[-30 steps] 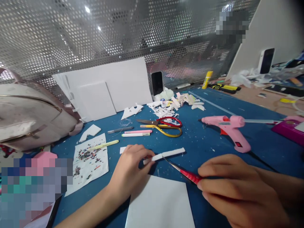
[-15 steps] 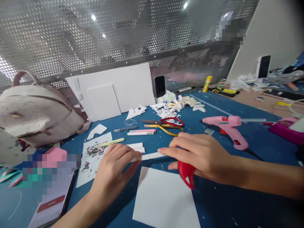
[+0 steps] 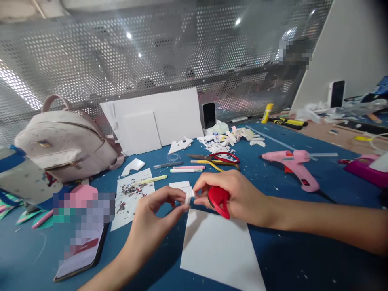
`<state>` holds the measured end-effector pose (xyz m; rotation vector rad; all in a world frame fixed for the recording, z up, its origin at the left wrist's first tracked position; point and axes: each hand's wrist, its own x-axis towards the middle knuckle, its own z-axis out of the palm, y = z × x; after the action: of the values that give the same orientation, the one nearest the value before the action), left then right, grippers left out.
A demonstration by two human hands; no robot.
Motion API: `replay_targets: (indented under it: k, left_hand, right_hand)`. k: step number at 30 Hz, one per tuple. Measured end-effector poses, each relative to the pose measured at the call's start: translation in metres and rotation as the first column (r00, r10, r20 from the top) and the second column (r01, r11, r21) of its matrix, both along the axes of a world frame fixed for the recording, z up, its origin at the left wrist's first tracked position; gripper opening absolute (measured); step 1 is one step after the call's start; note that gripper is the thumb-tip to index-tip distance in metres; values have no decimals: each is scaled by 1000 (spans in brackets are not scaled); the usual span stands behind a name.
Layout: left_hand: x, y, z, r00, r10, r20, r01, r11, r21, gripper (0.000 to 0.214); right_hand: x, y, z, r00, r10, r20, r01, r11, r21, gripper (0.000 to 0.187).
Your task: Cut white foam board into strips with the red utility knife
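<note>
My left hand [image 3: 154, 214] pinches a folded white strip [image 3: 189, 195] between thumb and fingertips. My right hand [image 3: 236, 194] meets it from the other side, its thumb and forefinger at the strip's right end. A curved red plastic tool [image 3: 218, 201] with an opening at its lower end is tucked in my right palm; its working end is hidden. Just below both hands lies a square white board [image 3: 221, 250]. Short white strips [image 3: 179, 184] rest on the table behind my left fingers.
Scissors [image 3: 224, 158], several pens [image 3: 186, 170] and white scraps [image 3: 218, 141] lie beyond my hands. To the right is a pink glue gun [image 3: 298, 161]. At left are a phone [image 3: 81, 250], a bead-covered sheet [image 3: 133, 194] and a backpack [image 3: 66, 141]. White boards [image 3: 176, 117] lean behind.
My hands have come together. The strip, stretched flat between them before, is now lifted and folded up at my fingertips. The red tool moved left with my right hand; the view shifted slightly.
</note>
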<state>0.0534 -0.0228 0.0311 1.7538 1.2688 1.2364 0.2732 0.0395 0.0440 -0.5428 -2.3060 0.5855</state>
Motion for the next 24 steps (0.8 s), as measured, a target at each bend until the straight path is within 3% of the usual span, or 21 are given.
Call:
replay_targets:
  k: [6,11,17,24]
  left_hand:
    - [5,-2,-9,985,-22,170,34,997,-65,6]
    - [10,-7,-19,958,6,288,37,989,-142,8]
    - [17,-9,-19,916,-3,402,70,986,-153,14]
    - [19,-7,-23,901,-26,432,107,981,-163,13]
  right_hand:
    - [-10,-2,-12,997,26,-71,-33,994,-104,15]
    - [-11,-4,-20,998,33,-58,-38,996,-77,13]
    - [-13,-4,-16,996,34,-83,-38,998,-45,10]
    - [-13,-1,-20,997,40,-58,-43,998,-55,8]
